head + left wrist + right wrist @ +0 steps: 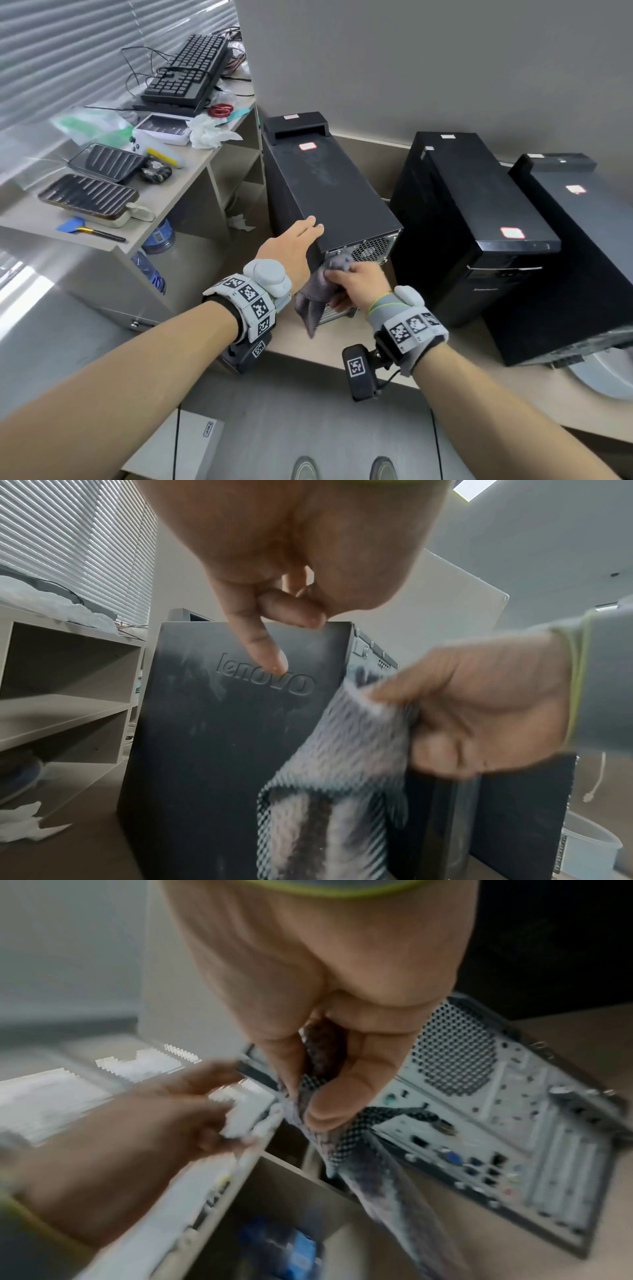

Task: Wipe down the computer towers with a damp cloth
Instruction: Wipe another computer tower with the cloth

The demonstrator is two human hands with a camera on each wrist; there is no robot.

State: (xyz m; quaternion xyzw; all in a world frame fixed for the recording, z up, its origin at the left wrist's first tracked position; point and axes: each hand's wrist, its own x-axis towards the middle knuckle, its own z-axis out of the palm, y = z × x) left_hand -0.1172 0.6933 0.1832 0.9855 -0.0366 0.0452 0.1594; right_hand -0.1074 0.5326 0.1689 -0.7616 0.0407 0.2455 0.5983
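Computer towers: three black ones on the low beige counter (342, 346). The leftmost tower (329, 192) sits at frame centre, the middle tower (479, 212) to its right, and the third tower (582, 240) at the right edge. The leftmost is the one being worked; its rear panel w/ fan grille faces the person.

Left hand (291, 250) lies over the tower's near top-left edge, w/ fingers straight across the top panel and the thumb down the side in the left wrist view. It looks like bracing, prob. so the case doesn't slide or tip under the wiping pressure. Nothing is grasped.

Right hand (356, 281) is just below the top edge at the rear panel, w/ fingers and thumb clamped on the grey cloth (315, 301). The right wrist view shows the cloth pinched between thumb and fingers, and the rest hangs loose toward the counter. A bunched grip likely gives a firm pad to press into the panel.

The side panel in the left wrist view has pale dusty smears around the embossed logo, so that face prob. needs a pass. The top panel also looks dusty in the head view.

The desk (191, 178) at the upper left of the frame carries keyboards (188, 72) and phones, well apart from the towers.
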